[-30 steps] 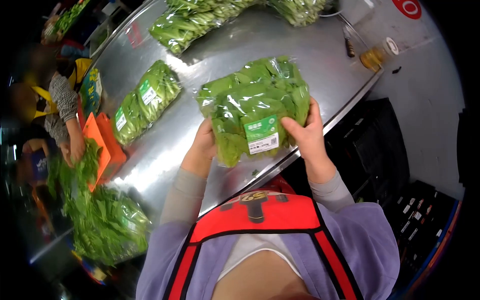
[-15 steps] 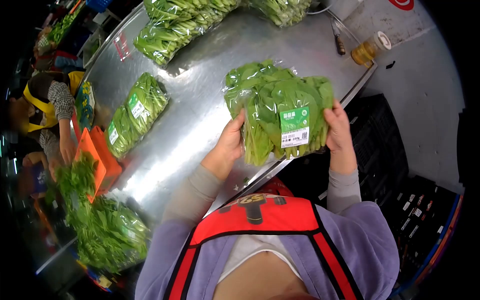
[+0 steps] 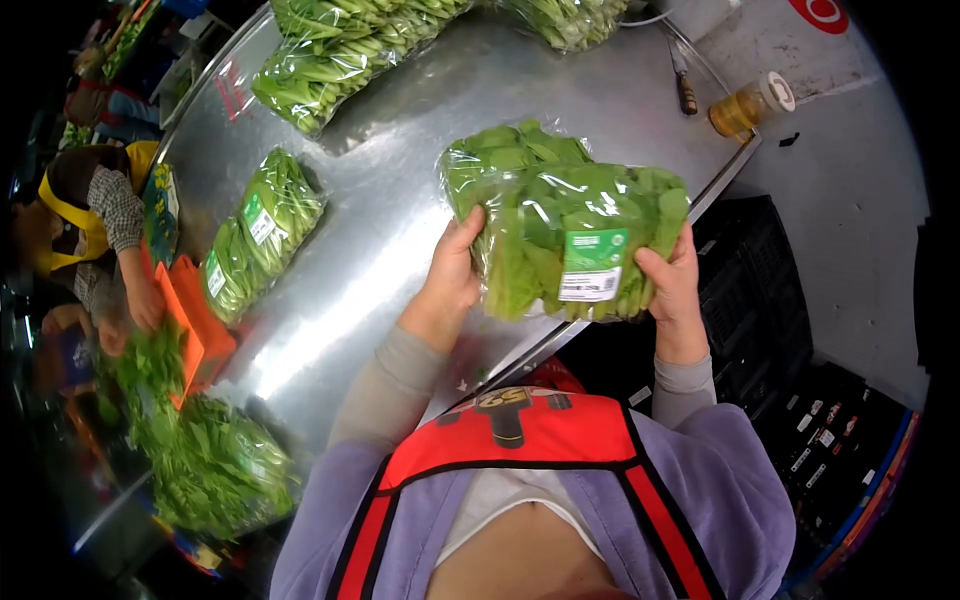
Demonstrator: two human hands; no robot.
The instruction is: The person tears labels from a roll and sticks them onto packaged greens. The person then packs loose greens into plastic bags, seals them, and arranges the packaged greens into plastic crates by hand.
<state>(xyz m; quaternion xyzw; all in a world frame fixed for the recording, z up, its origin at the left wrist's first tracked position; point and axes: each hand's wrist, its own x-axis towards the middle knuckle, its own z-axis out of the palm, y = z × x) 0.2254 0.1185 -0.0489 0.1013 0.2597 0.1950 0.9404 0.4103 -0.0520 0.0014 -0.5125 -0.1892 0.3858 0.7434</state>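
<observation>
A clear plastic bag of leafy greens (image 3: 535,235) with a green and white label is held up over the near edge of the steel table. My left hand (image 3: 455,268) is closed on its left side, the thumb resting on the front. My right hand (image 3: 674,285) pinches its lower right side, close to the label. Behind it shows a second bag of greens (image 3: 510,145), partly hidden; whether it is also held or lies on the table I cannot tell.
Two labelled bags of greens (image 3: 265,230) lie on the steel table (image 3: 365,215), with larger bags (image 3: 360,50) at the back. An orange crate (image 3: 198,325), loose greens (image 3: 200,460) and a co-worker's hand (image 3: 143,300) are left. A knife (image 3: 684,85) and jar (image 3: 745,105) lie far right; black crates (image 3: 750,280) stand below.
The front bag has turned and tilted, its top right corner shifting right, and the label now looks shorter. My right hand has moved slightly down, with its thumb now over the bag's front.
</observation>
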